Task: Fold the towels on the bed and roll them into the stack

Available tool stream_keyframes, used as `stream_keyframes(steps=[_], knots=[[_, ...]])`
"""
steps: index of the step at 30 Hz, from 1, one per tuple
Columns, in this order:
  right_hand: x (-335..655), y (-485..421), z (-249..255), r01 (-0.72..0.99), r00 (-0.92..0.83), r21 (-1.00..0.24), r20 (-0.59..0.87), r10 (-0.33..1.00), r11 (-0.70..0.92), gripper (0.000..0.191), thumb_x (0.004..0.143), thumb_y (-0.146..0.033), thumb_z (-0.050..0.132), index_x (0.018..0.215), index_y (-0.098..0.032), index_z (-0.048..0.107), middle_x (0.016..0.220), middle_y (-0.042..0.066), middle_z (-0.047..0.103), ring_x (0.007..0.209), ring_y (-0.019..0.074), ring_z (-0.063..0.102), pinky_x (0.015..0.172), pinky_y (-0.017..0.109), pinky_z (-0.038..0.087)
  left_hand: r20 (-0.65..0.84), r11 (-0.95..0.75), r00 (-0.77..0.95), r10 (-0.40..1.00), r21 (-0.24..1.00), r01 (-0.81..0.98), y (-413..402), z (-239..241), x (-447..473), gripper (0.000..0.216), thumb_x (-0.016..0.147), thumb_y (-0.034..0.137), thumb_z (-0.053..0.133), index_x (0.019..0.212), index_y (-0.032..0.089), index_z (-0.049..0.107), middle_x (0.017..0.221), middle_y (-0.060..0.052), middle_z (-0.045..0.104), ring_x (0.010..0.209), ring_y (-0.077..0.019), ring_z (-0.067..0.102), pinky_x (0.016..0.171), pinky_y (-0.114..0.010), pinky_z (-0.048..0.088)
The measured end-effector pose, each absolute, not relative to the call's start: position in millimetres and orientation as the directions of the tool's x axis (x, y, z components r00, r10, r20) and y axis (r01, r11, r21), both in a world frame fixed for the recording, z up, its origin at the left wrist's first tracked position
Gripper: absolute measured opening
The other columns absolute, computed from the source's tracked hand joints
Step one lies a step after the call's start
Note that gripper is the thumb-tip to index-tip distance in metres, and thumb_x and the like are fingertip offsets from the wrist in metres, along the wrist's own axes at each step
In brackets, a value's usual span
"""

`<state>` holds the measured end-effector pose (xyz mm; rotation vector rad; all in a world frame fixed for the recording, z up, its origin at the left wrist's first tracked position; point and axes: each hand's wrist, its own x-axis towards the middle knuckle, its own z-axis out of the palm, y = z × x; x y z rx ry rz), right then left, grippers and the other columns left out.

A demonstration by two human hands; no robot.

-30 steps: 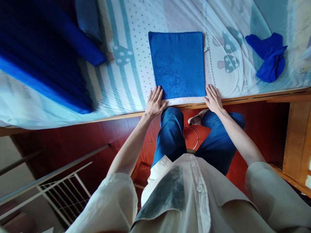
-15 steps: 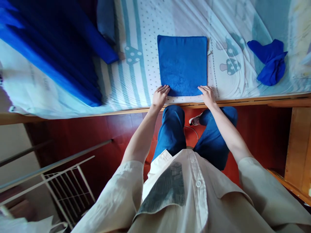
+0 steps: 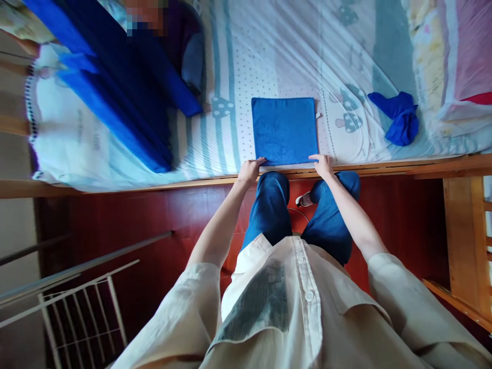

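A flat, square blue cloth [image 3: 285, 130] with seamed edges lies on the bed near its front edge. A small white tag [image 3: 318, 116] sticks out from its right side. My left hand [image 3: 251, 169] is at the cloth's near left corner, its fingers closed on the edge. At the near right corner, my right hand [image 3: 323, 165] has its fingers on the edge in the same way, the thumb partly hidden. A crumpled, brighter blue cloth [image 3: 402, 120] lies to the right, apart from my hands.
Large dark blue fabric [image 3: 126, 97] covers the bed's left part, with a pixelated patch above it. The patterned sheet [image 3: 265, 66] is wrinkled. A wooden bed rail [image 3: 384, 169] runs along the front, by my knees. A white metal rack [image 3: 84, 307] stands at lower left.
The view has shifted, showing more of the bed's far side and right end. My fingers, earlier laid over the cloth's near corners, are now drawn in at its edge. The cloth sits slightly closer to the rail.
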<state>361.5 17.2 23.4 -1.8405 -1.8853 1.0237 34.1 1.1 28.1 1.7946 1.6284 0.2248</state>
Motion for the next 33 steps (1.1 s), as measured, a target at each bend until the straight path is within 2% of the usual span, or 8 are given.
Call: stream_keyframes(steps=[4, 7, 11, 14, 17, 21, 24, 33], knots=[[357, 22, 24, 0.619, -0.043, -0.764, -0.266, 0.963, -0.183, 0.039, 0.079, -0.002, 0.055, 0.106, -0.012, 0.081, 0.118, 0.013, 0.081, 0.114, 0.0222, 0.075, 0.111, 0.036, 0.054, -0.303, 0.187, 0.021, 0.953, 0.638, 0.747, 9, 28, 35, 0.037, 0.083, 0.013, 0.058, 0.112, 0.018, 0.082, 0.120, -0.012, 0.080, 0.120, -0.0289, 0.072, 0.109, -0.037, 0.051], [358, 29, 20, 0.570, 0.059, -0.784, -0.258, 0.964, -0.245, 0.027, 0.080, -0.011, 0.065, 0.101, -0.012, 0.080, 0.111, 0.012, 0.082, 0.105, 0.0217, 0.075, 0.104, 0.034, 0.056, -0.311, 0.285, -0.087, 0.946, 0.678, 0.677, 17, 23, 31, 0.025, 0.082, 0.024, 0.064, 0.100, 0.017, 0.080, 0.099, -0.012, 0.081, 0.101, -0.0269, 0.075, 0.096, -0.034, 0.054], [362, 40, 9, 0.582, 0.190, -0.748, -0.256, 0.948, -0.319, 0.028, 0.078, -0.022, 0.074, 0.103, -0.011, 0.080, 0.090, 0.009, 0.080, 0.086, 0.0223, 0.072, 0.088, 0.034, 0.057, -0.318, 0.337, -0.137, 0.938, 0.747, 0.573, 23, 13, 27, 0.015, 0.082, 0.031, 0.063, 0.077, 0.018, 0.068, 0.067, -0.002, 0.066, 0.074, -0.0191, 0.065, 0.074, -0.026, 0.049], [362, 47, -2, 0.597, 0.232, -0.725, -0.255, 0.939, -0.344, 0.031, 0.079, -0.030, 0.076, 0.103, -0.010, 0.080, 0.086, 0.008, 0.077, 0.083, 0.0230, 0.070, 0.083, 0.033, 0.055, -0.309, 0.354, -0.177, 0.934, 0.753, 0.555, 26, 4, 25, 0.029, 0.086, 0.037, 0.063, 0.064, 0.020, 0.054, 0.056, 0.001, 0.052, 0.064, -0.0158, 0.055, 0.065, -0.026, 0.041], [359, 52, -9, 0.632, 0.248, -0.691, -0.249, 0.936, -0.351, 0.029, 0.086, -0.037, 0.072, 0.099, -0.011, 0.078, 0.084, 0.007, 0.075, 0.082, 0.0221, 0.068, 0.079, 0.030, 0.052, -0.292, 0.356, -0.205, 0.934, 0.734, 0.579, 29, -6, 26, 0.036, 0.090, 0.044, 0.062, 0.064, 0.021, 0.050, 0.054, 0.002, 0.047, 0.063, -0.0157, 0.051, 0.063, -0.027, 0.038], [355, 53, -9, 0.709, 0.276, -0.595, -0.261, 0.925, -0.380, 0.025, 0.094, -0.037, 0.066, 0.086, -0.014, 0.074, 0.077, 0.005, 0.071, 0.075, 0.0187, 0.063, 0.072, 0.026, 0.046, -0.306, 0.410, -0.274, 0.912, 0.662, 0.627, 34, -14, 30, 0.033, 0.094, 0.044, 0.056, 0.072, 0.021, 0.058, 0.059, 0.000, 0.053, 0.067, -0.0176, 0.054, 0.066, -0.029, 0.038], [353, 53, -3, 0.740, 0.321, -0.520, -0.284, 0.904, -0.426, 0.031, 0.099, -0.036, 0.061, 0.078, -0.015, 0.070, 0.074, 0.005, 0.069, 0.072, 0.0180, 0.059, 0.067, 0.026, 0.041, -0.320, 0.440, -0.302, 0.898, 0.623, 0.646, 35, -16, 32, 0.036, 0.097, 0.045, 0.052, 0.072, 0.020, 0.059, 0.063, -0.001, 0.056, 0.069, -0.0183, 0.055, 0.068, -0.030, 0.039], [340, 48, 13, 0.779, 0.397, -0.343, -0.378, 0.836, -0.525, 0.031, 0.105, -0.038, 0.055, 0.097, -0.017, 0.075, 0.098, 0.014, 0.077, 0.091, 0.0244, 0.068, 0.077, 0.029, 0.045, -0.370, 0.464, -0.295, 0.881, 0.554, 0.691, 32, -14, 29, 0.039, 0.096, 0.047, 0.052, 0.073, 0.018, 0.066, 0.067, -0.005, 0.063, 0.075, -0.0213, 0.061, 0.071, -0.030, 0.043]])
